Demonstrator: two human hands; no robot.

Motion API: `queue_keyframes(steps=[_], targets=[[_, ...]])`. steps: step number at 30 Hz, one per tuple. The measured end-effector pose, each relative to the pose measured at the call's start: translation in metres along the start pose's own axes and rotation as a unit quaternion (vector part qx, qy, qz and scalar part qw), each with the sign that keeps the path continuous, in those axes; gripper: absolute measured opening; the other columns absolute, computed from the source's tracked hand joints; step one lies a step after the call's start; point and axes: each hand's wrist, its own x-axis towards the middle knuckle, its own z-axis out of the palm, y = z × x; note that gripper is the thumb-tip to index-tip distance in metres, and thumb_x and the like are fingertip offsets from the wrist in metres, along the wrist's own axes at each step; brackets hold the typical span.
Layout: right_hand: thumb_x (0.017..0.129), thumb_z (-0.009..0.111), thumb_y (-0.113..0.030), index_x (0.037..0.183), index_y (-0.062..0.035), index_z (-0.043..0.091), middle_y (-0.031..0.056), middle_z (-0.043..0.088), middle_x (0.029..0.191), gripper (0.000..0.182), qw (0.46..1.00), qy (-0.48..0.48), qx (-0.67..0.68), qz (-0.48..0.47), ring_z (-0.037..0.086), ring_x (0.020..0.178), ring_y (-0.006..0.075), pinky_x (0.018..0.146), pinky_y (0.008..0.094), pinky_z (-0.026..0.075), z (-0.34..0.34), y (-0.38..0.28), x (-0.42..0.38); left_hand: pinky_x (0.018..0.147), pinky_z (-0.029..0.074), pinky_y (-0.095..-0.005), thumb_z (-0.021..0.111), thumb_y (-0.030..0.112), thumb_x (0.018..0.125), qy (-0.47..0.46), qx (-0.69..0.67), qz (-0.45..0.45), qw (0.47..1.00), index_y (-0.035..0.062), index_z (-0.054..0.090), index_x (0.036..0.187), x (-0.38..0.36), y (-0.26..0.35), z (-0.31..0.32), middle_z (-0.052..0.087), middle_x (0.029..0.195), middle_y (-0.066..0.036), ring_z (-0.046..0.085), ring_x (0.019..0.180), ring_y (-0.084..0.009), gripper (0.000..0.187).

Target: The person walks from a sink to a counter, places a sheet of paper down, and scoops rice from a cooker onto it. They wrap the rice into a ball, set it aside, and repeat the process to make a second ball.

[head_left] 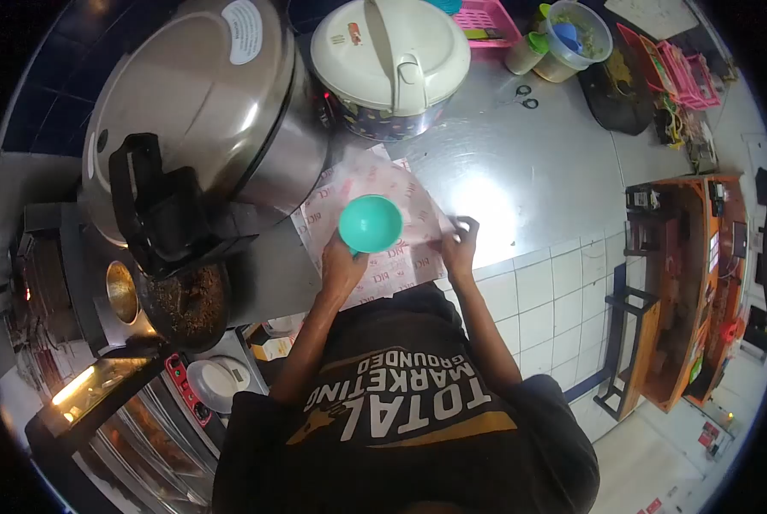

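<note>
My left hand grips a small turquoise bowl by its near left side, its fingers closed against the rim. The bowl's inside faces me and looks bare. Under it lie printed paper wrapping sheets with red lettering, spread on the steel counter near its front edge. At the sheets' right edge is my right hand, fingers bent. Whether its fingertips pinch the paper or only touch it is too small and blurred to make out.
A large steel cooker with a black handle stands left, and a white-lidded rice cooker behind the sheets. Scissors, a tub and a pink basket sit further back. Left of me is a dark pan of brown food.
</note>
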Motion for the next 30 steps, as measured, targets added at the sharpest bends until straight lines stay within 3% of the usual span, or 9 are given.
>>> queue_keyframes(steps=[3, 6, 9, 12, 16, 19, 22, 25, 30], targets=[[0.091, 0.071, -0.011, 0.118, 0.0019, 0.049, 0.0209, 0.059, 0.115, 0.037, 0.981, 0.008, -0.12, -0.15, 0.069, 0.088, 0.027, 0.068, 0.0364, 0.063, -0.008, 0.029, -0.028, 0.089, 0.053, -0.0472, 0.072, 0.015, 0.082, -0.048, 0.062, 0.011, 0.997, 0.0012, 0.065, 0.119, 0.0, 0.011, -0.004, 0.063, 0.123, -0.025, 0.065, 0.106, -0.0424, 0.04], [0.093, 0.07, -0.015, 0.117, 0.01, 0.051, 0.0186, 0.062, 0.109, 0.039, 0.995, -0.06, -0.02, 0.073, 0.069, 0.091, 0.0241, 0.069, 0.0356, 0.063, -0.006, 0.011, -0.064, 0.091, 0.054, -0.048, 0.07, 0.019, 0.084, -0.089, 0.167, 0.072, 0.979, 0.0083, 0.061, 0.133, 0.004, 0.015, -0.004, 0.05, 0.14, -0.028, 0.064, 0.107, -0.0431, 0.051], [0.099, 0.058, -0.04, 0.114, 0.0088, 0.06, 0.0163, 0.072, 0.096, 0.051, 0.96, -0.189, -0.053, 0.2, 0.072, 0.075, 0.0259, 0.069, 0.0324, 0.059, -0.012, -0.006, -0.079, 0.09, 0.054, -0.0484, 0.069, 0.021, 0.085, -0.158, 0.222, 0.025, 0.962, 0.013, 0.06, 0.136, 0.014, 0.032, -0.009, 0.046, 0.143, -0.03, 0.064, 0.108, -0.044, 0.052], [0.099, 0.058, -0.039, 0.111, 0.0068, 0.061, 0.0172, 0.072, 0.09, 0.048, 0.924, -0.256, -0.211, 0.189, 0.072, 0.07, 0.0287, 0.066, 0.0366, 0.058, -0.019, -0.004, -0.068, 0.09, 0.055, -0.0493, 0.069, 0.019, 0.083, -0.17, 0.235, 0.026, 0.957, 0.0144, 0.059, 0.136, 0.021, 0.032, -0.013, 0.04, 0.15, -0.028, 0.065, 0.108, -0.0443, 0.054], [0.091, 0.061, -0.028, 0.107, -0.001, 0.064, 0.0215, 0.072, 0.086, 0.032, 0.881, -0.109, -0.448, -0.106, 0.07, 0.081, 0.0414, 0.07, 0.0493, 0.054, -0.03, -0.011, -0.058, 0.09, 0.055, -0.0486, 0.069, 0.015, 0.08, -0.191, 0.238, 0.098, 0.947, 0.0163, 0.06, 0.135, 0.035, 0.011, -0.007, 0.04, 0.153, -0.019, 0.065, 0.109, -0.0417, 0.056], [0.088, 0.066, -0.025, 0.11, -0.0016, 0.063, 0.0219, 0.071, 0.088, 0.032, 0.899, -0.078, -0.429, -0.042, 0.069, 0.081, 0.0411, 0.072, 0.0485, 0.054, -0.028, -0.015, -0.029, 0.089, 0.056, -0.047, 0.068, 0.012, 0.078, -0.201, 0.254, 0.112, 0.939, 0.0172, 0.061, 0.134, 0.045, 0.016, -0.008, 0.041, 0.155, -0.013, 0.065, 0.11, -0.0375, 0.057], [0.087, 0.067, -0.022, 0.109, -0.0014, 0.064, 0.0219, 0.068, 0.09, 0.03, 0.885, -0.033, -0.348, -0.309, 0.067, 0.083, 0.0402, 0.076, 0.0465, 0.054, -0.01, -0.03, -0.035, 0.087, 0.056, -0.0463, 0.067, 0.01, 0.077, -0.179, 0.226, 0.145, 0.946, 0.0176, 0.059, 0.135, 0.047, 0.009, -0.012, 0.04, 0.156, -0.011, 0.066, 0.11, -0.0339, 0.058], [0.088, 0.067, -0.019, 0.103, 0.0, 0.065, 0.021, 0.063, 0.091, 0.025, 0.824, -0.075, -0.427, -0.365, 0.064, 0.086, 0.0385, 0.08, 0.0443, 0.054, -0.008, -0.04, -0.032, 0.087, 0.056, -0.0457, 0.068, 0.011, 0.076, -0.164, 0.245, 0.144, 0.945, 0.0184, 0.058, 0.136, 0.049, 0.002, -0.013, 0.041, 0.155, -0.01, 0.065, 0.111, -0.0329, 0.061], [0.103, 0.051, -0.028, 0.091, 0.0051, 0.064, 0.0131, 0.07, 0.076, 0.038, 0.982, -0.142, -0.097, 0.08, 0.066, 0.063, 0.0195, 0.059, 0.0332, 0.054, -0.012, -0.007, -0.031, 0.088, 0.056, -0.0466, 0.069, 0.012, 0.076, -0.159, 0.265, 0.129, 0.942, 0.0169, 0.061, 0.132, 0.055, 0.008, -0.018, 0.043, 0.154, -0.01, 0.066, 0.111, -0.0331, 0.057]])
